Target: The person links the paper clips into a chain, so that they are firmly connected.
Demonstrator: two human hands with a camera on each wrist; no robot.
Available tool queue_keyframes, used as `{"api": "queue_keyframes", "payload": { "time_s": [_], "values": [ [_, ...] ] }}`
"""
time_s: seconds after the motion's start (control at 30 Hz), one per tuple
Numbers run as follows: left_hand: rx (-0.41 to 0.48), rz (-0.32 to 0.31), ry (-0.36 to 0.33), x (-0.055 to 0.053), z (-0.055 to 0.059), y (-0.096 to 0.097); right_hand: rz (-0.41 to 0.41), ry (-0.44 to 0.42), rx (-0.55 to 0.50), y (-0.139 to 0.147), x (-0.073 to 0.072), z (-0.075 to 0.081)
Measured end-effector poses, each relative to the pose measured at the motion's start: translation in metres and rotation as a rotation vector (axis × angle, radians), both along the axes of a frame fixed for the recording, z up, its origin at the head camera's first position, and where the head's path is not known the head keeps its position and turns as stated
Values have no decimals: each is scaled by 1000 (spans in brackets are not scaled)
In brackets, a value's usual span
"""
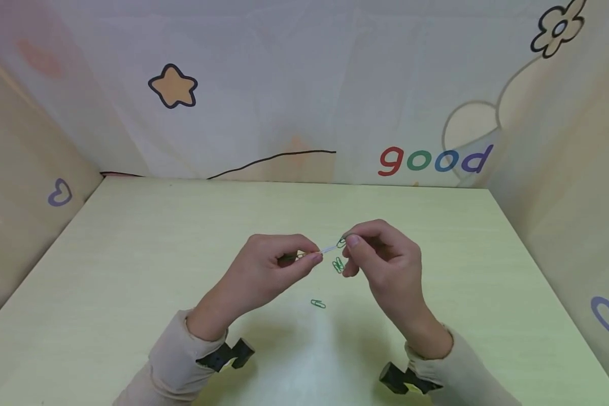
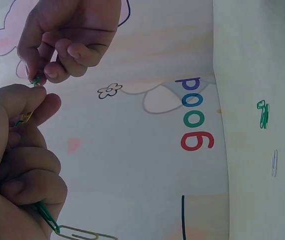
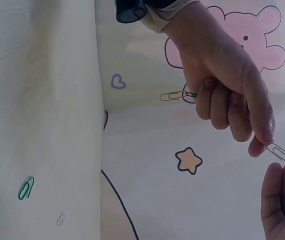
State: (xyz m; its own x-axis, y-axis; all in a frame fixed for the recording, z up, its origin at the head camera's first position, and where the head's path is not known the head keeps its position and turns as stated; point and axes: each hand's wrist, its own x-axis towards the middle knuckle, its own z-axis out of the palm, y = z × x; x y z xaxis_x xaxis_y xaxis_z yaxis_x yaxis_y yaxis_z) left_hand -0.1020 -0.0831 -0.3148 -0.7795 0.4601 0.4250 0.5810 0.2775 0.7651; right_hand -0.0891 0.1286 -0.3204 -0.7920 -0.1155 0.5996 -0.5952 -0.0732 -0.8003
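Head view: we see a printed backdrop (image 1: 284,73) behind a pale table (image 1: 132,254).
Left hand (image 1: 269,265): we see thumb and forefinger clamped on a silver clip (image 1: 329,249), other fingers curled over a green clip (image 2: 45,216) linked to a yellow clip (image 2: 85,232).
Right hand (image 1: 388,256): we see it pinching a second green clip (image 1: 341,243) at the silver clip's end; whether they interlock, we cannot tell.
Table clips: we spot a green cluster (image 1: 338,265), a lone green clip (image 1: 318,304) nearer us, and a loose silver clip (image 2: 274,163).

Pale beige sleeves (image 1: 172,361) (softly creased), with a blocky black device (image 1: 217,358) on each.
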Motion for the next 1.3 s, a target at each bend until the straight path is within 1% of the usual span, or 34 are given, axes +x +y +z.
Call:
{"api": "queue_keyframes", "payload": {
  "time_s": [0.1, 0.17, 0.2, 0.27, 0.33, 0.43, 0.5, 0.53, 0.6, 0.7, 0.73, 0.87, 1.0, 1.1, 1.23, 1.3],
  "values": [
    [-18, 4, 8, 0, 1, -1, 9, -38, 3, 3, -1, 2],
    [-33, 10, 6, -1, 1, -2, 10, -72, 30, 6, -1, 4],
    [-42, 8, -6, -1, 1, -3, 9, -91, 48, 7, -1, 6],
    [-60, -19, -66, -2, 1, -4, 3, -118, 85, 10, -1, 9],
    [-80, -85, -161, -4, -1, -5, -5, -129, 120, 12, 0, 12],
    [-94, -237, -332, -9, -9, -3, -8, -124, 161, 14, 2, 16],
    [-83, -330, -407, -11, -14, -1, -11, -116, 188, 14, 4, 17],
    [-65, -373, -437, -13, -17, 0, -10, -113, 200, 14, 5, 18],
    [-7, -433, -475, -14, -20, 2, -6, -110, 218, 13, 7, 20],
    [109, -498, -505, -14, -23, 3, 12, -110, 230, 11, 9, 22],
    [145, -510, -506, -13, -23, 2, 20, -108, 233, 11, 10, 22],
    [260, -523, -490, -10, -19, 0, 46, -94, 240, 9, 10, 23],
    [325, -483, -482, -7, -15, 0, 53, -84, 271, 9, 10, 22],
    [342, -416, -492, -7, -13, -1, 46, -79, 298, 9, 11, 21],
    [336, -325, -510, -7, -7, -4, 44, -84, 308, 9, 11, 21],
    [331, -290, -507, -7, -5, -6, 47, -87, 307, 9, 10, 20]
  ]
}}
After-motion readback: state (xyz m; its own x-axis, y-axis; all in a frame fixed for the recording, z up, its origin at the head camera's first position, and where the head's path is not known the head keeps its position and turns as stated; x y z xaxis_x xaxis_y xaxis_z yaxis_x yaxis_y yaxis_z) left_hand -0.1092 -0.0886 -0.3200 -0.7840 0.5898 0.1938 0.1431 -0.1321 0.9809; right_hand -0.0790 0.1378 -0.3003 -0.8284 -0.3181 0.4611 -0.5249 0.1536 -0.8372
